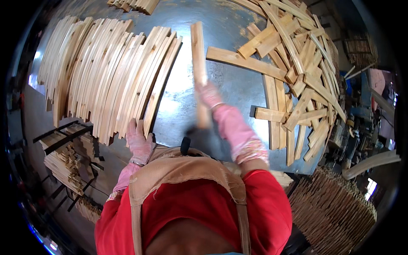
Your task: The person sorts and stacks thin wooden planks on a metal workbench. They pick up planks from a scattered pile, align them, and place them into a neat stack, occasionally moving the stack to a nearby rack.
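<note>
Brown apron cloth (187,168) was seen nearest, before a shiny grey bench (176,91). On it, pale wooden strips were ranged in a row (102,76) at left and heaped in a pile (299,108) at right. Beyond the bench's left edge, stacked wood (63,163) was set amid a black frame (68,140). Between row and pile, one strip (198,51), judged light, stiff and best gripped near mid-length, was clamped by the right hand's (209,95) fingers. The row's near end was touched by the left hand (139,144), its thumb spread from the fingers.
</note>
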A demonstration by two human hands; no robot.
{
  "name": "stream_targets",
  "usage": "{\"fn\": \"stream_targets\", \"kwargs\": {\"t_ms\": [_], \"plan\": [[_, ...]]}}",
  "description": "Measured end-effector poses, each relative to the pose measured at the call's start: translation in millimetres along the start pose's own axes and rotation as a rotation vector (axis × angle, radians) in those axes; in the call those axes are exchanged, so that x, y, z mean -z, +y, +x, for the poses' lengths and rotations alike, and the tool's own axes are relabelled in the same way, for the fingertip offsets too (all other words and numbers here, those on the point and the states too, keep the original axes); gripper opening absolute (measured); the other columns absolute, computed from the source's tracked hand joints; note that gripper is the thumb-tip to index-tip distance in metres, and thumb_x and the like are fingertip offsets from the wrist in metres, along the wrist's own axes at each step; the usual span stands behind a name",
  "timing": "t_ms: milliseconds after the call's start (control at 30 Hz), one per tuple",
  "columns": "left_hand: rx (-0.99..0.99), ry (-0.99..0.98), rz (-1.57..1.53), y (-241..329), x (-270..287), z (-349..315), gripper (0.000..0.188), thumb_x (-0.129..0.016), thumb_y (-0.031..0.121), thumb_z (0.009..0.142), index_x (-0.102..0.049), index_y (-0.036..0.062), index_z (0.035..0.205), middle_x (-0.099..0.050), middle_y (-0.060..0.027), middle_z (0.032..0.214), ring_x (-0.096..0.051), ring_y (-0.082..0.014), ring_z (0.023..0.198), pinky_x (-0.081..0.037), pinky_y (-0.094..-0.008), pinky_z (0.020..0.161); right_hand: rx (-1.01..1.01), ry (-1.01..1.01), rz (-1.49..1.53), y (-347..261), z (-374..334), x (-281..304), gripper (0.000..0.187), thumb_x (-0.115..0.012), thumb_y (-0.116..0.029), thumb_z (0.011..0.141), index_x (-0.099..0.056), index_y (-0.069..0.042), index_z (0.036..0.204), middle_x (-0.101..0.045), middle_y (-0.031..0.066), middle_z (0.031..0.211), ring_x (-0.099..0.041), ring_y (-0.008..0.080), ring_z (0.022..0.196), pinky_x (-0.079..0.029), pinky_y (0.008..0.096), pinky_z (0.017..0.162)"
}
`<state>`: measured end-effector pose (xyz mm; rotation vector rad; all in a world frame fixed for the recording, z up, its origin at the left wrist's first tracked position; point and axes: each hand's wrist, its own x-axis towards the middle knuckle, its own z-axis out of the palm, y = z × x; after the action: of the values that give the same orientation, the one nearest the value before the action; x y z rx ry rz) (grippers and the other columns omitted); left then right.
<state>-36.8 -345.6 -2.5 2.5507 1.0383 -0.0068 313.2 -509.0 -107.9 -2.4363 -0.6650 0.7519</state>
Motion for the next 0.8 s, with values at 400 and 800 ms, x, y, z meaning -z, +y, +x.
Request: {"fn": "stream_targets", "kwargs": {"t_ms": [400,800], "plan": [[0.062,-0.047,0.031,15.0,26.4,5.9,0.082,-0.088,0.025,0.075,-0.054,0.0095,0.149,-0.048,-0.0204,0.159,-0.044,-0.0418,0.147,-0.036,-0.0547,0.12,0.196,0.378,-0.344,-0.5,8.8,103.5,0.05,-0.078,-0.037,0.083,-0.073,-0.005,0.121,-0.074,0.0199,0.121,-0.068,0.04,0.116,-0.054,0.0494,0.105],[-0.381,-0.374,-0.807,214.5,-88.2,116.3,0.043,-0.074,0.017,0.098,-0.065,0.004,0.138,-0.074,-0.0133,0.129,-0.069,-0.0316,0.122,-0.052,-0.0409,0.109,-0.071,-0.166,-0.107,34.7,47.7,240.0,0.082,-0.05,-0.073,0.1,-0.066,-0.002,0.139,-0.071,0.0246,0.134,-0.065,0.0417,0.129,-0.045,0.0479,0.116]]}}
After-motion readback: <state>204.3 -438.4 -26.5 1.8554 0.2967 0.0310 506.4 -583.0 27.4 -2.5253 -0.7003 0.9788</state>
